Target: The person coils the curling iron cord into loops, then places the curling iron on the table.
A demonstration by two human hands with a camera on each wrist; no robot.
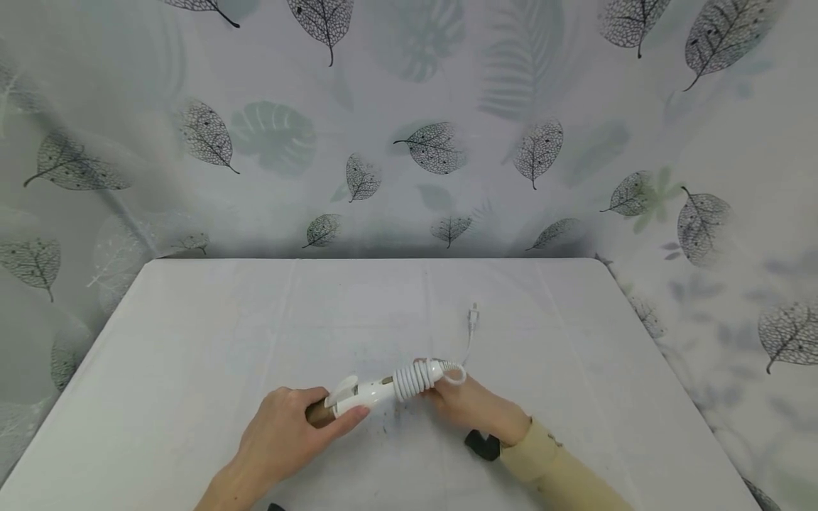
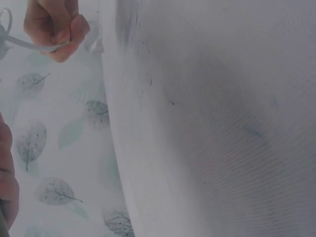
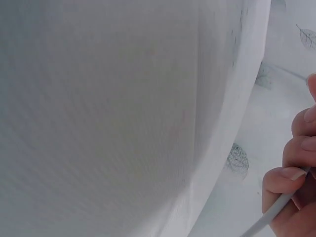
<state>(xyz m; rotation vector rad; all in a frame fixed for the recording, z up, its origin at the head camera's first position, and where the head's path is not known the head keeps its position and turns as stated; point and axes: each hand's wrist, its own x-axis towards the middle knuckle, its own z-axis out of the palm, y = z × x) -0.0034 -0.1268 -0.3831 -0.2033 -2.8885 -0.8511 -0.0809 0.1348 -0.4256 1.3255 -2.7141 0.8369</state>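
Note:
A white curling iron (image 1: 366, 394) with a brown barrel is held above the table, tilted up toward the right. My left hand (image 1: 284, 429) grips it at the barrel end, thumb along the white body beside the clamp lever. White cord (image 1: 412, 380) is wound in several turns round the handle and loops off its right end. My right hand (image 1: 476, 404) is at that end, partly behind the handle. In the right wrist view, its curled fingers (image 3: 284, 180) pinch the cord. The cord's free end runs up to a two-pin plug (image 1: 473, 314).
A white cloth covers the table (image 1: 211, 319), with faint creases and small dark marks. Leaf-printed curtains (image 1: 383, 92) stand behind and at both sides. A black piece (image 1: 482, 445) sits by my right wrist, next to the beige sleeve (image 1: 556, 465).

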